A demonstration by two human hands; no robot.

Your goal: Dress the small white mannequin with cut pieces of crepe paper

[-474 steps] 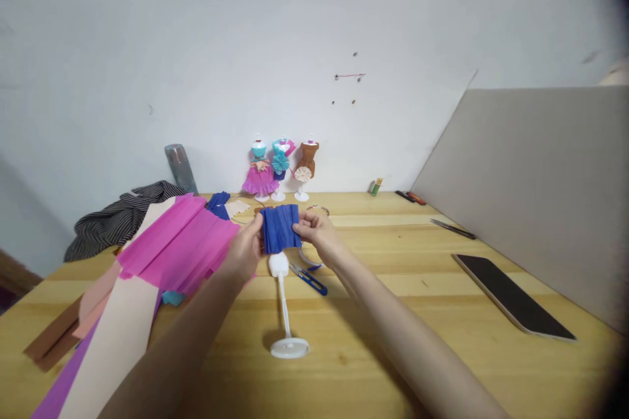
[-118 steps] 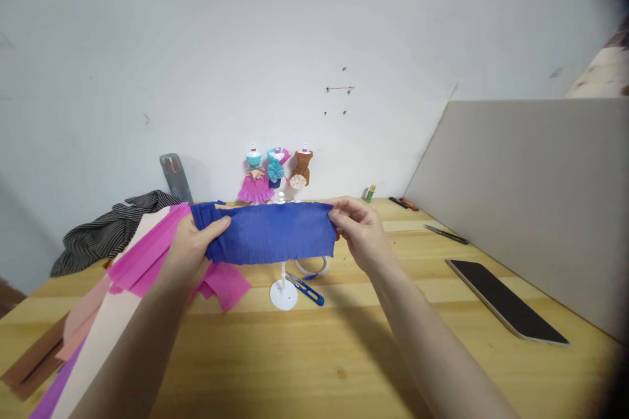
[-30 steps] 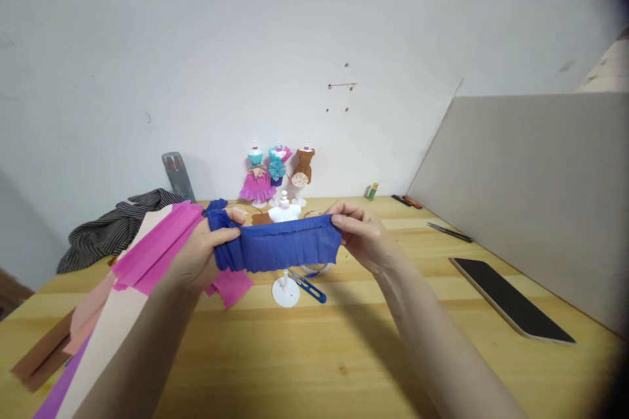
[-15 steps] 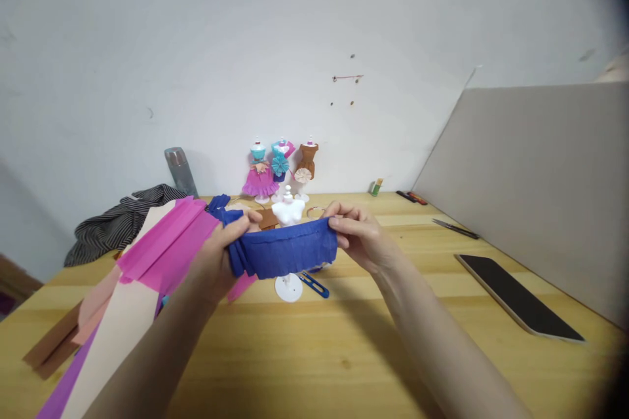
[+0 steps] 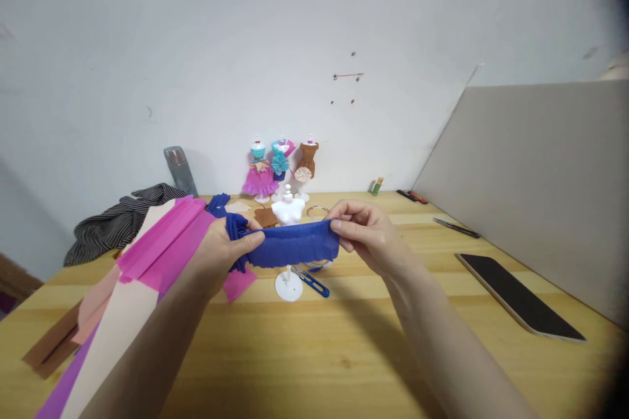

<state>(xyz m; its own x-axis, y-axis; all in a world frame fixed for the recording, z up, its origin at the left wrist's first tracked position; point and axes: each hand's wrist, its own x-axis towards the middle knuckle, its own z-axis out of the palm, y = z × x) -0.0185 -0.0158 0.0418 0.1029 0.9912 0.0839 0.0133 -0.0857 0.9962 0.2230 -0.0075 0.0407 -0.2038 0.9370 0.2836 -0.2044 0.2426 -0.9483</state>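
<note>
A strip of blue crepe paper (image 5: pixel 295 243) is stretched level between my two hands. My left hand (image 5: pixel 228 245) is closed on its gathered, bunched end, with the thumb lying across the front. Between thumb and fingertips, my right hand (image 5: pixel 361 229) pinches the flat right end. Just behind the strip stands a small white mannequin (image 5: pixel 287 209); its shoulders show above the paper and its round base below, while the waist is hidden. Blue thread snips (image 5: pixel 314 285) lie right of the base, partly behind the strip, near a roll of tape (image 5: pixel 322 266).
Pink crepe paper (image 5: pixel 167 242) and other coloured sheets are heaped at the left, before a striped cloth (image 5: pixel 122 222) and a bottle (image 5: pixel 180 170). Three dressed mannequins (image 5: pixel 280 167) stand by the wall. At the right lie a phone (image 5: pixel 518 294), scissors (image 5: pixel 456 228) and a grey panel (image 5: pixel 531 190).
Over the last second my left hand has gathered more of the blue strip, shortening the flat stretch. Earlier the piece was a short pleated square, then it was opened out wide.
</note>
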